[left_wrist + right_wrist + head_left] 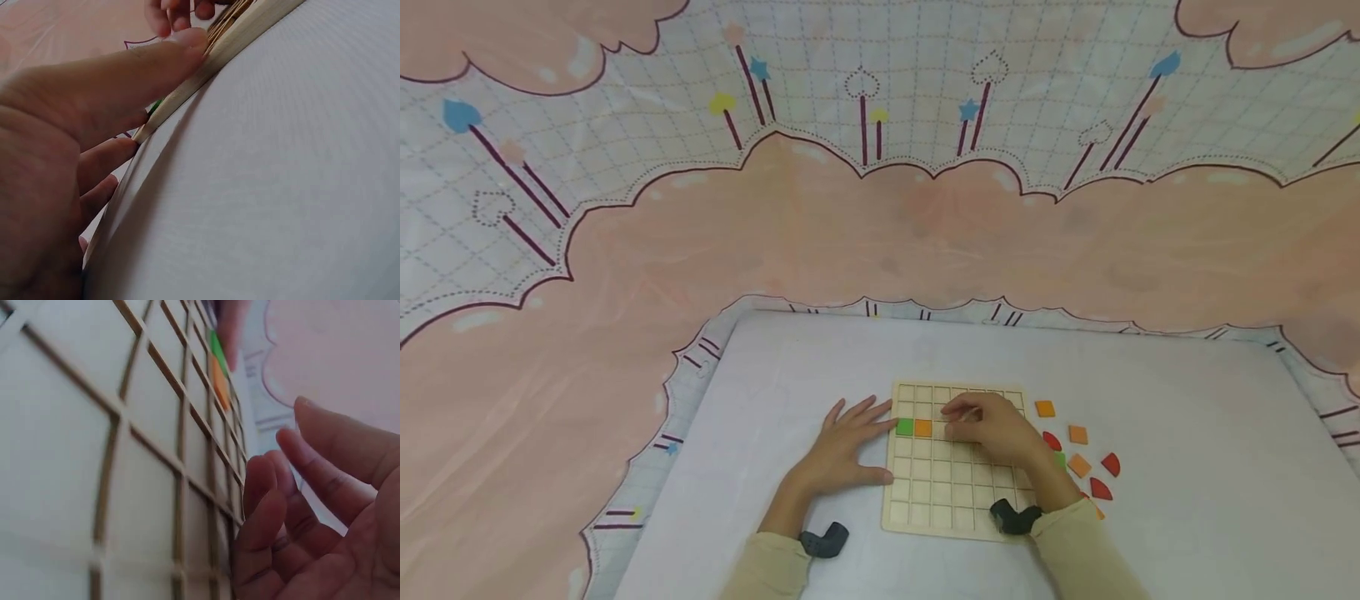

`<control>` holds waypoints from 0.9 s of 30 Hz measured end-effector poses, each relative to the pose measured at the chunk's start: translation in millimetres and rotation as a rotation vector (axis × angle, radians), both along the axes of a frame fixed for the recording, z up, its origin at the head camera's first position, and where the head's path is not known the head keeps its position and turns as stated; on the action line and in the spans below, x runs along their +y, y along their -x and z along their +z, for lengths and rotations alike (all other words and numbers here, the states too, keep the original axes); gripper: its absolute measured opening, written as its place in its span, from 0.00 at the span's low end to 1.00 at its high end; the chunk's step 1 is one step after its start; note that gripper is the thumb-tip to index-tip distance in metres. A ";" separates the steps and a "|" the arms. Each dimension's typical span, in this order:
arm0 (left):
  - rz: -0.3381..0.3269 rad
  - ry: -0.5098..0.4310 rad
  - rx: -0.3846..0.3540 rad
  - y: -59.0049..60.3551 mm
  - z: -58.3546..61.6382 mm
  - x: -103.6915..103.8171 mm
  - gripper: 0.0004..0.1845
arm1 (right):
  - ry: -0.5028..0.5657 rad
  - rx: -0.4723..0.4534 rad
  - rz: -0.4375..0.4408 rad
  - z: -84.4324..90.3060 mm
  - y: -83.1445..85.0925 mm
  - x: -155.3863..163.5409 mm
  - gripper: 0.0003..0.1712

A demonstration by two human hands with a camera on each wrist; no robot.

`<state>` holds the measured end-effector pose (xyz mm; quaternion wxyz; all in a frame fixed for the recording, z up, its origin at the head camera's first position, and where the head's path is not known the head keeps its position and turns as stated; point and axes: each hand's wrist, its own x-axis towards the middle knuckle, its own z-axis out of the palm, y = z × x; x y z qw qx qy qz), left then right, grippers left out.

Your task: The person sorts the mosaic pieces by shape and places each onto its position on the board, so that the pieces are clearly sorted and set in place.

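A wooden grid board lies on a white mat. In its third row a green tile and an orange tile sit side by side at the left. My left hand lies flat on the mat, its fingers and thumb against the board's left edge. My right hand hovers over the board's upper middle with fingers loosely bent; the right wrist view shows nothing between the fingers. The same two tiles show there as green and orange, beyond the grid.
Loose pieces lie right of the board: orange squares, red quarter-circles and a green piece. A pink and white patterned cloth surrounds the mat.
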<state>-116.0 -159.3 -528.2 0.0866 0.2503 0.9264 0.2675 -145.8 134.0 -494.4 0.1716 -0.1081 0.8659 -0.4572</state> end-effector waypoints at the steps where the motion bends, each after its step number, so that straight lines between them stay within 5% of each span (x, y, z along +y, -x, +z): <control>1: 0.007 -0.010 0.007 0.2 -1.0 0.3 0.43 | 0.025 -0.013 -0.001 2.3 -0.6 8.3 0.13; 6: 0.067 -0.181 0.019 0.9 -3.8 0.0 0.31 | 0.072 -0.082 -0.075 17.2 -6.9 47.3 0.17; 12: 0.134 -0.377 -0.070 2.5 -4.2 2.9 0.26 | 0.038 -0.142 -0.161 27.8 -11.7 88.9 0.22; 22: 0.149 -0.386 -0.150 3.5 -4.9 7.9 0.29 | -0.094 -0.224 -0.319 12.1 0.9 142.5 0.31; 27: 0.148 -0.366 -0.151 4.6 -4.4 7.6 0.28 | -0.111 -0.277 -0.330 2.2 9.7 151.0 0.31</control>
